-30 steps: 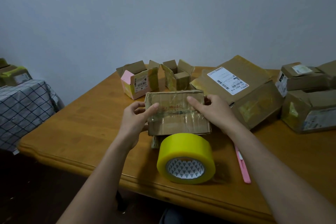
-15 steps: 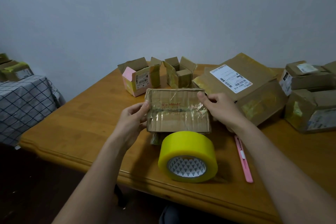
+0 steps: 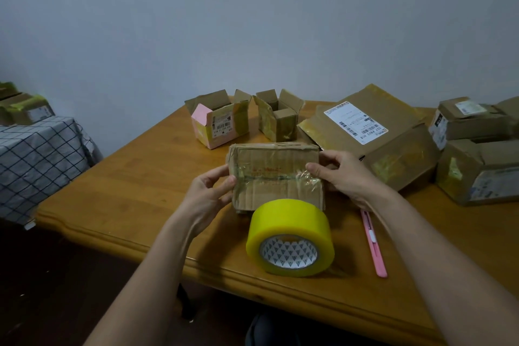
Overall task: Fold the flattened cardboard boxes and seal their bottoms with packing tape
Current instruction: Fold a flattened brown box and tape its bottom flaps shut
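Item, cardboard box [image 3: 276, 174]: brown, worn, clear tape across its upper face along the flap seam, faint red print; it stands on the wooden worktop [image 3: 134, 191] near the front edge, between your hands. Your left hand [image 3: 209, 194] pinches the box's left end, thumb and fingers curled at the edge; your right hand [image 3: 344, 177] grips the right end, thumb on the taped face, fingers behind. Item, roll of yellow packing tape [image 3: 290, 237]: on its side just in front of the box, patterned core facing you. Item, pink utility knife [image 3: 373, 243]: flat on the worktop, right of the roll, partly under your right forearm. Behind: a small open box with pink side and barcode label [image 3: 217, 123]; a second small open box [image 3: 278, 118] beside it; a large box with white shipping label [image 3: 373, 137]; two stacked boxes [image 3: 477, 149] at far right. At left, a grid-patterned cloth [image 3: 36, 157], well apart.
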Tool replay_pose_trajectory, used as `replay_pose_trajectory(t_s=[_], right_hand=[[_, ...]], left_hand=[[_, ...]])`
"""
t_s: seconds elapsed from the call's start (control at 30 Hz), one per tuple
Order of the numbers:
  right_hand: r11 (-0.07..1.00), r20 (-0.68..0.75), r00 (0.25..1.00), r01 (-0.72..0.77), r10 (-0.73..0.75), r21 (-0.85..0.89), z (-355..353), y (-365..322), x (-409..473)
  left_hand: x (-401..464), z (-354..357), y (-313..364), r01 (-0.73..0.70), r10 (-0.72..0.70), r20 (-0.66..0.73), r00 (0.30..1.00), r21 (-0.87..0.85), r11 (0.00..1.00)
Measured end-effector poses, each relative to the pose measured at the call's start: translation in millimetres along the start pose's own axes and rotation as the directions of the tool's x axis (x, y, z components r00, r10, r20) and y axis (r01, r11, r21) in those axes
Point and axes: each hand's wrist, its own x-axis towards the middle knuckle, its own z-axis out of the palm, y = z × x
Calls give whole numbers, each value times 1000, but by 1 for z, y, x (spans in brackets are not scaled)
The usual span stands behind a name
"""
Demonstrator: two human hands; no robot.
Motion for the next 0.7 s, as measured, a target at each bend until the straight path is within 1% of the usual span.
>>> replay_pose_trajectory(t_s=[0.13, 0.2, 0.27, 0.4, 0.5, 0.57, 0.63, 0.7], right_hand=[[998, 37, 998, -55, 56, -38, -2, -9, -2], [996, 61, 994, -86, 87, -8, -3, -17, -2], [990, 61, 995, -90, 84, 105, -2, -27, -1], [986, -18, 999, -26, 30, 167, 3, -35, 5], [966, -38, 999, 24, -15, 258, 3, -26, 9], [955, -44, 998, 50, -39, 294, 4, -18, 9], [978, -39, 999, 38, -30, 205, 7, -6, 12], [993, -43, 999, 5, 0, 118, 11, 4, 15]], left_hand=[[-9, 3, 16, -20, 7, 78, 997, 169, 985], [-12, 6, 28, -12, 6, 27, 1000, 218, 976], [-12, 11, 38, -40, 47, -29, 998, 206, 978], [-9, 15, 49, -124, 138, -83, 987, 152, 981], [-6, 11, 47, -217, 224, -87, 971, 85, 973], [-4, 12, 41, -230, 236, -111, 965, 69, 971], [-1, 14, 33, -195, 205, -124, 971, 87, 977], [2, 15, 23, -113, 129, -110, 986, 133, 985]])
